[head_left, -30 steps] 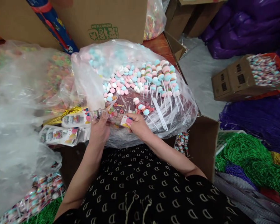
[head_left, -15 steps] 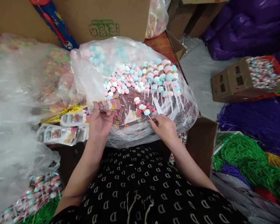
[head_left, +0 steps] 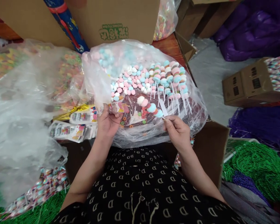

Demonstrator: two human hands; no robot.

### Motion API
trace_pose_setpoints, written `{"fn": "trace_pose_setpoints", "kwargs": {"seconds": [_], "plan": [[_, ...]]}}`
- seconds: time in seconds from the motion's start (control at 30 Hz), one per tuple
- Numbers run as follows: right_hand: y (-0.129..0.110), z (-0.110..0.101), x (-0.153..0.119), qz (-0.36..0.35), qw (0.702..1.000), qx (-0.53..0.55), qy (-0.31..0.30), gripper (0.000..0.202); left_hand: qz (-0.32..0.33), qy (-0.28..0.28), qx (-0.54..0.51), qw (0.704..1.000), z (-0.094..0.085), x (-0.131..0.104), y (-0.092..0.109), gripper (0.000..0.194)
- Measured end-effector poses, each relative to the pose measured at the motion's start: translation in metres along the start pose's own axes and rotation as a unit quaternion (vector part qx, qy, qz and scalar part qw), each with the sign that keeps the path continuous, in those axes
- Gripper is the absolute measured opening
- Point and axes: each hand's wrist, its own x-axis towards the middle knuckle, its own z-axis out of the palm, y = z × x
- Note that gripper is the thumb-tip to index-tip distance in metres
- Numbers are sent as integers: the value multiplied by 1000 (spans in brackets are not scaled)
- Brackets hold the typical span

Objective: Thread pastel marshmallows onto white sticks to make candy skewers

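Observation:
My right hand (head_left: 178,129) pinches the white stick of a candy skewer (head_left: 151,107), which tilts up to the left with white, pink and blue pieces threaded on it. In my left hand (head_left: 108,123), a small clear printed bag (head_left: 119,107) is held between thumb and fingers, its free end toward the skewer. The two are apart. Behind them lies a heap of loose pastel candies (head_left: 132,76) on a large clear plastic bag (head_left: 140,141). Several candy skewers (head_left: 175,73) rest at its right with sticks pointing toward me. Small ring candies (head_left: 144,112) lie below the heap.
Printed bags (head_left: 67,131) and gold twist ties (head_left: 72,112) lie left of my left hand. A cardboard box (head_left: 133,14) and a blue tube (head_left: 68,26) stand behind. Bagged ring candies (head_left: 71,67) fill the left. Green strands (head_left: 259,168) lie at the right.
The skewer has been raised closer to the camera and slightly right with my right hand. My left hand keeps the printed bag. The whole view has shifted, moving the scene rightward.

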Motion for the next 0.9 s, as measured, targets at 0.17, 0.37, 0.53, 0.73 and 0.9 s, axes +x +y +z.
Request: {"fn": "trace_pose_setpoints", "kwargs": {"seconds": [0.17,0.37,0.53,0.73,0.9], "plan": [[-15,-4,-2,13,986,153,-64,11,-8,16,-9,1000,0,0,-3,31],[-10,-6,3,10,992,108,-60,10,-22,-4,14,1000,2,-2,-2,23],[-12,-15,5,-31,999,18,-17,7,22,-10,33,999,8,-6,-1,26],[-13,-18,8,-24,999,34,-14,4,94,-43,91,991,4,-7,-4,26],[-11,-19,13,-20,999,34,-35,12,133,-38,129,982,0,-7,-6,35]]}}
